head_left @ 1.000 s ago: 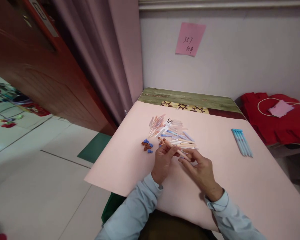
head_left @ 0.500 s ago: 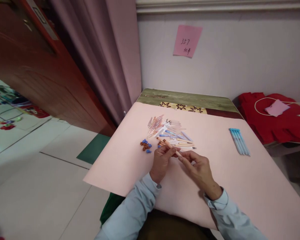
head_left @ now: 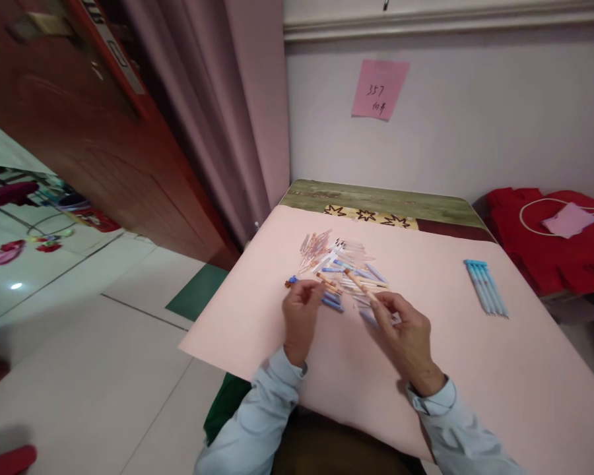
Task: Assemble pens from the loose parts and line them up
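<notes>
Pink paper sheet [head_left: 426,396] covered most of the table [head_left: 376,196] in front of you, and both your hands were over it, near the middle.

Your right hand [head_left: 406,328] was closed on a peach pen barrel [head_left: 359,282]. Thumb and fingertips pinched its near end, and the barrel slanted up and away to the left, its brown tip over the near edge of the heap of pen parts [head_left: 344,258].

Your left hand [head_left: 301,314] lay palm down, a little apart from the right, with its fingers curled toward the small caps [head_left: 291,282]. Those blue and brown caps sat on the paper just beyond your fingertips, at the left of the heap. Whether the fingers had closed on a cap or merely touched the paper, I could not tell, since the knuckles hid the tips.

The heap held clear tubes, thin refills and blue and peach barrels, lying loosely across each other. A few blue pieces lay between your two hands.

Well apart to the right, a neat row of blue pens [head_left: 486,287] lay side by side on the paper. Beyond the table's right edge was a red cloth [head_left: 539,257]. A pink note [head_left: 380,89] with handwriting was stuck to the wall behind, and a mauve curtain [head_left: 228,119] hung at the left.
</notes>
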Available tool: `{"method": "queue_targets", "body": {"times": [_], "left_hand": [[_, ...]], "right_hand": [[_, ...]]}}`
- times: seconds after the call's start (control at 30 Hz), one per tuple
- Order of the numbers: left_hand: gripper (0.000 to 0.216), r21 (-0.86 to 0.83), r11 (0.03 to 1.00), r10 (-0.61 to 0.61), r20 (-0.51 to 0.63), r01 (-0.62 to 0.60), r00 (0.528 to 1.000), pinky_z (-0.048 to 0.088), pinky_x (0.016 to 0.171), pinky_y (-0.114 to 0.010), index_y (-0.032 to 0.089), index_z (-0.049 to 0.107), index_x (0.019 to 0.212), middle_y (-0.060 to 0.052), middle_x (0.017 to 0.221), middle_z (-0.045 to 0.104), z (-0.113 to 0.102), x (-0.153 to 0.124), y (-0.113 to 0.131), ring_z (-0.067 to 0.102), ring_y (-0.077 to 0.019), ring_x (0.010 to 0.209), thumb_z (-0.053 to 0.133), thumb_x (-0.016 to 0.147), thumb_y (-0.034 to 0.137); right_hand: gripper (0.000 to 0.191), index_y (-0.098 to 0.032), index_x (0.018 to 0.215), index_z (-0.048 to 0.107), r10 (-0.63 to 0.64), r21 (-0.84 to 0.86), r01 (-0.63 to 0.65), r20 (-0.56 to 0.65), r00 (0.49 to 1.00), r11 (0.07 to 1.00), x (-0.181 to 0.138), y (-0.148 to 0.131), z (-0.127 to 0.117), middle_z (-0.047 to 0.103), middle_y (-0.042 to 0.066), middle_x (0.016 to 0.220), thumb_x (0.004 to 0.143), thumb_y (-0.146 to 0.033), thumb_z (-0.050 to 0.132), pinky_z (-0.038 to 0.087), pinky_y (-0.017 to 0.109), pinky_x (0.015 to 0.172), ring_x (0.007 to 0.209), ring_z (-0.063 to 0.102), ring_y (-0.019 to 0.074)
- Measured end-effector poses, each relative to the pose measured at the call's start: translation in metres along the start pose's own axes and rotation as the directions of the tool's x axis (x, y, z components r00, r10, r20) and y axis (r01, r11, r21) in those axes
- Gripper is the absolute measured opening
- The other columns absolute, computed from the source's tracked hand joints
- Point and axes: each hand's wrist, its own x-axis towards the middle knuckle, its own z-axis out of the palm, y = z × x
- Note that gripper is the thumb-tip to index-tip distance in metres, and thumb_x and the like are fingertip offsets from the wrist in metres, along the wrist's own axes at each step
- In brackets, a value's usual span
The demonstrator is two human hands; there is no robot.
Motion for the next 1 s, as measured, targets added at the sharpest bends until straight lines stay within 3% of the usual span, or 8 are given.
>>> {"method": "queue_targets", "body": {"times": [0.1, 0.23, 0.47, 0.6, 0.67, 0.73, 0.83, 1.0], "left_hand": [[0.021, 0.151, 0.984, 0.122, -0.166, -0.097, 0.979, 0.051, 0.065, -0.026, 0.018, 0.068, 0.094, -0.001, 0.077, 0.067, -0.039, 0.022, -0.001, 0.063, -0.0137, 0.069, 0.069, 0.081, 0.034], [0.017, 0.501, 0.853, 0.236, -0.125, -0.144, 0.964, 0.050, 0.066, -0.028, 0.018, 0.072, 0.092, -0.004, 0.089, 0.067, -0.070, 0.038, -0.011, 0.058, -0.0129, 0.068, 0.067, 0.078, 0.027], [0.014, 0.597, 0.775, 0.266, -0.010, -0.208, 0.964, 0.052, 0.073, -0.033, 0.019, 0.073, 0.084, -0.005, 0.087, 0.069, -0.065, 0.042, -0.023, 0.065, -0.0178, 0.075, 0.063, 0.082, 0.030], [0.012, 0.523, 0.834, 0.283, -0.132, -0.175, 0.950, 0.053, 0.072, -0.030, 0.019, 0.067, 0.082, -0.004, 0.083, 0.070, -0.065, 0.042, -0.013, 0.066, -0.0173, 0.078, 0.060, 0.085, 0.029], [0.014, 0.385, 0.905, 0.297, -0.266, -0.182, 0.917, 0.054, 0.068, -0.028, 0.019, 0.061, 0.092, -0.005, 0.092, 0.071, -0.061, 0.039, -0.001, 0.068, -0.0159, 0.078, 0.055, 0.090, 0.032], [0.017, 0.222, 0.951, 0.276, -0.297, -0.215, 0.914, 0.054, 0.059, -0.026, 0.020, 0.055, 0.099, -0.005, 0.100, 0.071, -0.049, 0.036, 0.011, 0.069, -0.0134, 0.069, 0.052, 0.093, 0.035], [0.020, 0.065, 0.987, 0.151, -0.092, -0.146, 0.984, 0.054, 0.056, -0.025, 0.019, 0.058, 0.094, 0.000, 0.077, 0.070, -0.018, 0.026, 0.020, 0.067, -0.0127, 0.059, 0.063, 0.087, 0.037], [0.021, -0.092, 0.996, 0.027, 0.136, -0.014, 0.990, 0.057, 0.063, -0.027, 0.016, 0.069, 0.092, -0.001, 0.070, 0.070, 0.029, 0.009, 0.000, 0.068, -0.0140, 0.063, 0.073, 0.079, 0.033]], "right_hand": [[0.029, -0.020, 0.097, 0.071, 0.048, 0.038, -0.047, -0.017, 0.999, 0.998, -0.001, -0.002, -0.001, 0.072, 0.002, 0.083, 0.091, -0.046, 0.060, 0.046, 0.022, 0.058, 0.067, 0.063, 0.0144], [0.031, -0.021, 0.095, 0.072, 0.048, 0.037, -0.048, -0.004, 0.999, 0.998, -0.004, -0.003, 0.000, 0.071, 0.001, 0.079, 0.089, -0.049, 0.061, 0.044, 0.022, 0.053, 0.063, 0.062, 0.0134], [0.029, -0.022, 0.094, 0.072, 0.059, 0.047, -0.060, 0.026, 0.998, 0.997, -0.005, 0.001, 0.002, 0.071, 0.001, 0.077, 0.089, -0.047, 0.061, 0.046, 0.023, 0.058, 0.067, 0.062, 0.0145], [0.027, -0.022, 0.094, 0.072, 0.079, 0.072, -0.081, 0.032, 0.996, 0.994, -0.003, 0.000, 0.002, 0.072, 0.001, 0.079, 0.089, -0.046, 0.061, 0.046, 0.023, 0.058, 0.067, 0.062, 0.0145], [0.027, -0.022, 0.097, 0.071, 0.107, 0.108, -0.109, 0.028, 0.994, 0.988, -0.002, 0.000, 0.003, 0.072, 0.002, 0.082, 0.090, -0.045, 0.060, 0.046, 0.023, 0.058, 0.069, 0.063, 0.0150], [0.028, -0.021, 0.100, 0.071, 0.132, 0.164, -0.134, 0.025, 0.991, 0.977, 0.000, 0.000, 0.003, 0.074, 0.003, 0.089, 0.090, -0.045, 0.060, 0.048, 0.023, 0.059, 0.075, 0.066, 0.0163], [0.029, -0.021, 0.103, 0.072, 0.152, 0.239, -0.151, 0.016, 0.988, 0.959, 0.004, 0.002, 0.002, 0.074, 0.006, 0.101, 0.091, -0.045, 0.060, 0.053, 0.026, 0.068, 0.088, 0.068, 0.0197], [0.030, -0.020, 0.100, 0.073, 0.203, 0.253, -0.197, 0.001, 0.979, 0.947, 0.008, 0.006, 0.000, 0.074, 0.007, 0.102, 0.090, -0.045, 0.060, 0.054, 0.028, 0.068, 0.088, 0.069, 0.0208]]}}
